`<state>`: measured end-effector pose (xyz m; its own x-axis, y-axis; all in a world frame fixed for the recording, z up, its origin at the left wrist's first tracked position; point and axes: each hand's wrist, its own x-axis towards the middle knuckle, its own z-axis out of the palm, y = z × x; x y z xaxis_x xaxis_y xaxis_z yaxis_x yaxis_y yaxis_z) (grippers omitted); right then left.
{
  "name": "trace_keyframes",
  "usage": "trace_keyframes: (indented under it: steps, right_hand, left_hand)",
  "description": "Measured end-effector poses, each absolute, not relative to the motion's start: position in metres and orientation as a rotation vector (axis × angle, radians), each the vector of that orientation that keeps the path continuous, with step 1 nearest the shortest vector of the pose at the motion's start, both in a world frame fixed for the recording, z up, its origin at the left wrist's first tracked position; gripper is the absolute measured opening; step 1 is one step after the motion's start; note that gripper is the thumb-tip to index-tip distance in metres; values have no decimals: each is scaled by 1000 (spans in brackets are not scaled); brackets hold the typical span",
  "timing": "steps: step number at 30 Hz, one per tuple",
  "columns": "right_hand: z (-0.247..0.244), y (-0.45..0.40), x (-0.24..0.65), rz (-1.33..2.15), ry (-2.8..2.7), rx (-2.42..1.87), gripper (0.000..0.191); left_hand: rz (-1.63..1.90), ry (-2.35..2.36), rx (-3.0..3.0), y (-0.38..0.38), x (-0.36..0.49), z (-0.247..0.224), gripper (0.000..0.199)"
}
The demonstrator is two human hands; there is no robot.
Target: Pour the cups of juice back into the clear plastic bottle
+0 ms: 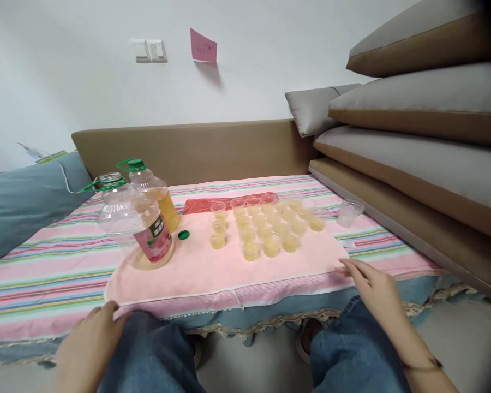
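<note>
My left hand (pixel 96 333) is at the lower left, by the front edge of the striped cloth and my knee; its fingers curl a little, holding nothing visible. My right hand (pixel 370 281) lies at the cloth's front edge on the right, fingers apart and empty. Several clear cups of pale yellow liquid (pixel 271 245) stand in rows on the pink mat (pixel 180 273). Left of them is an uncapped big bottle (pixel 153 234) with a pink label, low in liquid. Behind it stands a green-capped bottle (pixel 167 207), partly hidden. A green cap (pixel 184 234) lies beside them.
Clear cups (pixel 349 212) stand apart on the right, near a small clear wrapper (pixel 346 244). A red plastic bag (pixel 200 205) lies behind the rows. Stacked cushions (pixel 417 120) rise on the right, a blue cushion (pixel 33 196) on the left.
</note>
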<state>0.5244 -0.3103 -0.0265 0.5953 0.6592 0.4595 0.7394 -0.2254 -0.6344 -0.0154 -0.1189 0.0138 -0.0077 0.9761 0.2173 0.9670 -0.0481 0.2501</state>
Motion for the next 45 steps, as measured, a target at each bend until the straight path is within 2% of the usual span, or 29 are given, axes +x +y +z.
trace_keyframes:
  steps: [3,5,7,8,10,12,17,25,29,45]
  right_hand:
    - [-16,-250,544,139,-1220,-1792,29]
    - [-22,-217,548,346,-1233,-1686,24]
    - [-36,-196,545,535,-1139,-1580,39]
    - [-44,-189,542,589,-1082,-1536,49]
    - [-57,-181,533,613,-997,-1466,64]
    - [-64,-177,524,589,-946,-1416,70]
    - [-63,-167,515,570,-862,-1404,67]
    - [-62,-165,515,540,-845,-1407,64]
    - [-57,-174,514,521,-767,-1424,67]
    - [-28,-185,490,268,-976,-1454,63]
  left_hand:
    - [624,1765,2221,-116,61,48,46]
    - [605,1428,2239,-112,122,56,46]
    - [593,1185,2178,-105,177,50,47]
    - [624,1126,2127,-101,198,42,54]
    - [678,1106,2005,-90,229,23,67]
    - [726,1123,1924,-81,246,4,70]
    - [844,1067,1762,-77,258,-26,56]
    - [1009,1013,1760,-86,271,-38,51]
    - [1044,1005,1741,-87,271,-37,44]
    - [1114,949,1799,-96,280,-7,47]
